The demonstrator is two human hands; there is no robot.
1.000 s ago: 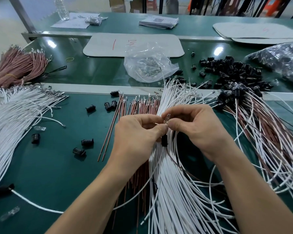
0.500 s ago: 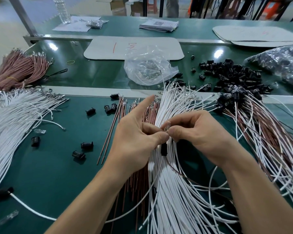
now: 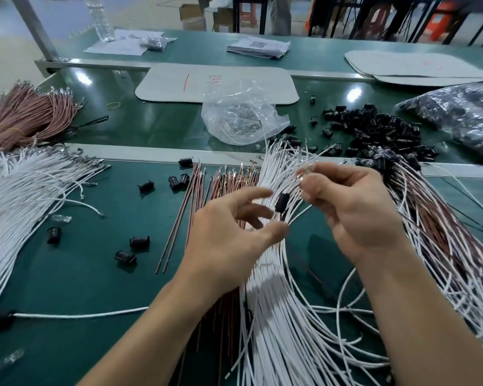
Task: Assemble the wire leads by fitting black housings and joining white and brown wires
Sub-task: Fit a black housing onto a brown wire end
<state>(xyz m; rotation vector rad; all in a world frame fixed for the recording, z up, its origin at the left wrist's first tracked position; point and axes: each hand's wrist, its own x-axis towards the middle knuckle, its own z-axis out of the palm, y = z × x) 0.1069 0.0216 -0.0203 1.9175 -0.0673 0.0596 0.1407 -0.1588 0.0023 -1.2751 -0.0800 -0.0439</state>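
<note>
My right hand [image 3: 354, 213] pinches a small clear part at its fingertips, held above the table. Thin leads hang from that part, and a black housing [image 3: 281, 202] sits on them just below my fingers. My left hand [image 3: 234, 235] hovers beside the housing with its fingers spread and relaxed, holding nothing that I can see. Under both hands lies a fan of loose white wires [image 3: 276, 316]. Brown wires [image 3: 229, 188] lie to its left, partly hidden by my left hand.
Loose black housings [image 3: 140, 242] dot the green mat on the left, with a heap of housings [image 3: 374, 132] at the back right. A clear bag [image 3: 240, 118] sits behind. More white wires [image 3: 25, 185] and a brown bundle [image 3: 25, 118] lie left; assembled leads [image 3: 444, 232] lie right.
My hands have come apart. The left hand let go and opened, dropping slightly lower left. The right hand lifted the clear part, and the housing now hangs free below it.
</note>
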